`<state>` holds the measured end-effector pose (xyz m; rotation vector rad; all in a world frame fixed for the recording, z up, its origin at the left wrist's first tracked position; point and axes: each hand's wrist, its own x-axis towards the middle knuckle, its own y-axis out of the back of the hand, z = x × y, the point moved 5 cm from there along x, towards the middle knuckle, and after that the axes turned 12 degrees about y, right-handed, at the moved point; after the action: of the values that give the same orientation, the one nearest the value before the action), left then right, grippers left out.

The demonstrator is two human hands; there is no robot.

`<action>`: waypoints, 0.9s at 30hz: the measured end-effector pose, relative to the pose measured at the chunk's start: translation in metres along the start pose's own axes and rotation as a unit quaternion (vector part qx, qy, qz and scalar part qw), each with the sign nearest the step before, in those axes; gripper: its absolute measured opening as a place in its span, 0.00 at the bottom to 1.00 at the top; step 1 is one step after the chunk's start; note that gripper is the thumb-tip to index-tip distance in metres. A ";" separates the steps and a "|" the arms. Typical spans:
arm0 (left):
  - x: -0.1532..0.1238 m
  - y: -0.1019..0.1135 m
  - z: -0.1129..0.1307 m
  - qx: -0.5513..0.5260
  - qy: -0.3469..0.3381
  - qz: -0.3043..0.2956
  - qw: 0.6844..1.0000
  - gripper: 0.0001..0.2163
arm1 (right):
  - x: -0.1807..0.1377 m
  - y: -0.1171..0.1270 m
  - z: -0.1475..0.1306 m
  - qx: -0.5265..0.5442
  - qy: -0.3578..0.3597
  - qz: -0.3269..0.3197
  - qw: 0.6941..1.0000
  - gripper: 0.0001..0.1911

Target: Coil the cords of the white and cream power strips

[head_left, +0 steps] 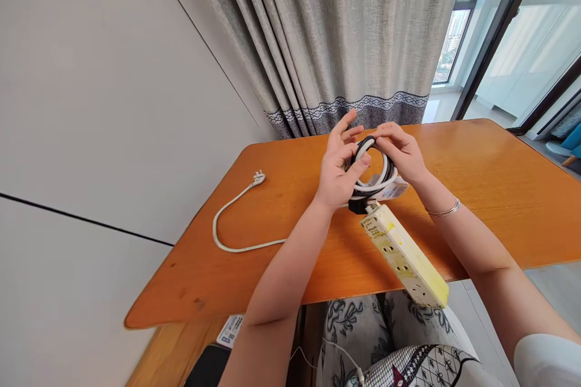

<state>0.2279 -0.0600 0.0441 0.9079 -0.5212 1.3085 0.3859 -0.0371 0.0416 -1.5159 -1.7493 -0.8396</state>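
Both my hands meet over the middle of the orange wooden table (pixel 490 181). Between them is a coil of white cable (pixel 380 176) bound with a black strap. My left hand (pixel 338 169) pinches the coil at its left side, with the upper fingers spread. My right hand (pixel 402 151) grips the top of the coil. A yellowed white power strip (pixel 403 255) hangs from the coil toward me, over the table's near edge. The free end of the cable (pixel 236 247) runs left across the table to a white plug (pixel 258 179).
A grey wall panel (pixel 91 103) stands to the left. Grey curtains (pixel 340 36) with a patterned hem hang behind the table, beside a window and glass door at the right. Patterned fabric (pixel 358 326) lies on my lap below the table edge.
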 end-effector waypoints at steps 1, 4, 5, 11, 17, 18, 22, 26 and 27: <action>0.001 0.000 -0.002 0.005 0.012 0.000 1.000 0.18 | 0.002 0.000 -0.006 -0.051 0.050 -0.020 0.997 0.16; -0.001 -0.004 -0.001 0.043 0.025 -0.008 0.999 0.18 | 0.004 -0.002 -0.018 -0.169 0.122 -0.099 0.973 0.14; -0.003 -0.006 0.002 0.058 0.023 -0.013 0.998 0.17 | 0.004 -0.003 -0.021 -0.209 0.134 -0.118 0.961 0.13; -0.010 -0.020 0.006 0.097 -0.023 -0.010 0.995 0.16 | 0.002 0.003 -0.029 -0.314 0.149 -0.073 0.935 0.12; -0.014 -0.030 -0.001 0.057 -0.045 -0.113 0.991 0.61 | 0.001 0.012 -0.029 -0.290 0.108 0.015 0.951 0.15; -0.014 -0.030 -0.001 0.062 -0.042 -0.132 0.988 0.64 | 0.000 0.013 -0.029 -0.288 0.103 0.022 0.952 0.16; -0.012 -0.027 0.003 0.104 -0.028 -0.197 0.975 0.62 | -0.001 0.013 -0.029 -0.282 0.083 0.031 0.955 0.17; -0.010 -0.021 0.009 0.105 -0.031 -0.228 0.968 0.62 | -0.001 0.013 -0.028 -0.272 0.054 0.040 0.960 0.18; -0.009 -0.020 0.010 0.100 -0.031 -0.229 0.968 0.63 | -0.001 0.013 -0.027 -0.263 0.044 0.043 0.963 0.19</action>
<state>0.2464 -0.0735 0.0369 1.1600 -0.2066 0.9230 0.4013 -0.0581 0.0562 -1.8378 -1.4456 -1.3812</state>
